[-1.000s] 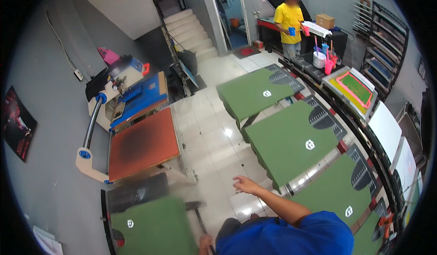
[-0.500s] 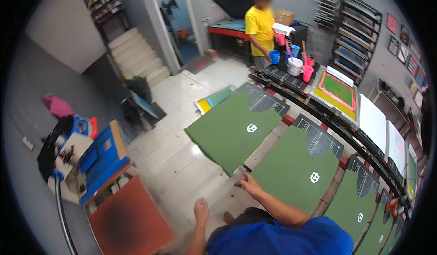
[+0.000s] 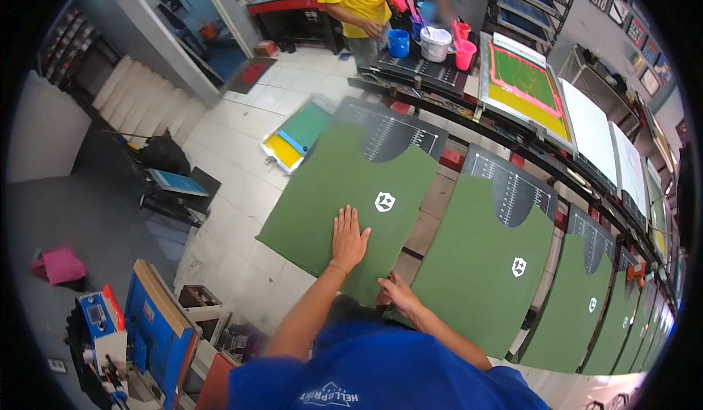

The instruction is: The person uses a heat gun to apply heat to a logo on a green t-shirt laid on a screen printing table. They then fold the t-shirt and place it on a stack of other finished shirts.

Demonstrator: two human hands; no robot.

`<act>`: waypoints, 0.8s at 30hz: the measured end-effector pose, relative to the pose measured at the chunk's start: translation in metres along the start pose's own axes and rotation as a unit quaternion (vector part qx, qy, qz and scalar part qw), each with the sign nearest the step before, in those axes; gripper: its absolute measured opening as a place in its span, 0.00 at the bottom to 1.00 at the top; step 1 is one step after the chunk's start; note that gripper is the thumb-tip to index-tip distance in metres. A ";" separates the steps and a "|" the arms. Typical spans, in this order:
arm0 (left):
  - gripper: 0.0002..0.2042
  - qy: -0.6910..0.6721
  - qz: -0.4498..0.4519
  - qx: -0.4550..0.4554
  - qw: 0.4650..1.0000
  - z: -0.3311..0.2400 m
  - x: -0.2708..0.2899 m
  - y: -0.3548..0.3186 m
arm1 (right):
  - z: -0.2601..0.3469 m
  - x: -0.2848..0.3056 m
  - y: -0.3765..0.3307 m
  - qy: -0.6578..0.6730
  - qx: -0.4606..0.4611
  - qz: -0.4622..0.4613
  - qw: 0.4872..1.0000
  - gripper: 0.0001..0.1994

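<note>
A green cut fabric panel (image 3: 307,223) with a small white shield emblem (image 3: 385,202) lies over a dark board with white ruler marks (image 3: 381,133). My left hand (image 3: 350,241) rests flat on this panel below the emblem, fingers stretched out. At the panel's lower right corner, my right hand (image 3: 398,293) has its fingers closed on the fabric edge; the fingertips are partly hidden. To the right lies a matching green panel (image 3: 469,271), also with a white emblem, on its own marked board (image 3: 505,187).
More green panels (image 3: 567,304) continue rightward along the curved rail. Beyond it stand a screen frame (image 3: 529,91), a white bucket (image 3: 436,45) and a pink cup (image 3: 464,56). A person in yellow (image 3: 355,4) stands behind. A blue heat press (image 3: 157,329) is at lower left.
My left hand has moved from the air beside the panel onto its surface. My right hand has come to the panel's lower right corner. The view has shifted closer to the panel.
</note>
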State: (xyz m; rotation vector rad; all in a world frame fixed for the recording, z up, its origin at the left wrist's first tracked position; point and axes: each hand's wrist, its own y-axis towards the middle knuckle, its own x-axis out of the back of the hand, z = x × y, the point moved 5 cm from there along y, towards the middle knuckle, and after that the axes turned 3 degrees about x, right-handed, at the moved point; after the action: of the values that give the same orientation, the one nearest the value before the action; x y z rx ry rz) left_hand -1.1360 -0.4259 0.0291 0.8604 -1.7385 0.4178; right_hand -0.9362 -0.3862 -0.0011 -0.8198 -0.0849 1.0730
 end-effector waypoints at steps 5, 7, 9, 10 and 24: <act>0.33 0.022 0.053 -0.077 0.995 -0.031 -0.023 0.051 | -0.021 0.011 0.000 0.067 -0.018 -0.008 0.998 0.34; 0.34 0.030 0.068 -0.107 0.991 -0.039 -0.031 0.058 | -0.016 0.005 -0.014 0.065 -0.038 -0.070 0.995 0.36; 0.34 0.016 0.079 -0.130 0.988 -0.045 -0.032 0.061 | -0.017 -0.001 -0.016 0.077 -0.047 -0.100 0.991 0.37; 0.34 0.010 0.084 -0.140 0.987 -0.047 -0.032 0.060 | -0.018 -0.006 -0.017 0.082 -0.053 -0.114 0.989 0.37; 0.35 -0.047 0.068 -0.185 0.979 0.048 0.015 0.099 | -0.045 -0.052 -0.017 0.169 -0.049 -0.185 0.967 0.35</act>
State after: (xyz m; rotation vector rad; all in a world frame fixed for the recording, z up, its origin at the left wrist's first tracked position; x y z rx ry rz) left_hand -1.2422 -0.3954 0.0405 0.5017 -1.8920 0.1357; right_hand -0.9299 -0.4566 -0.0064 -1.0202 -0.0016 0.5720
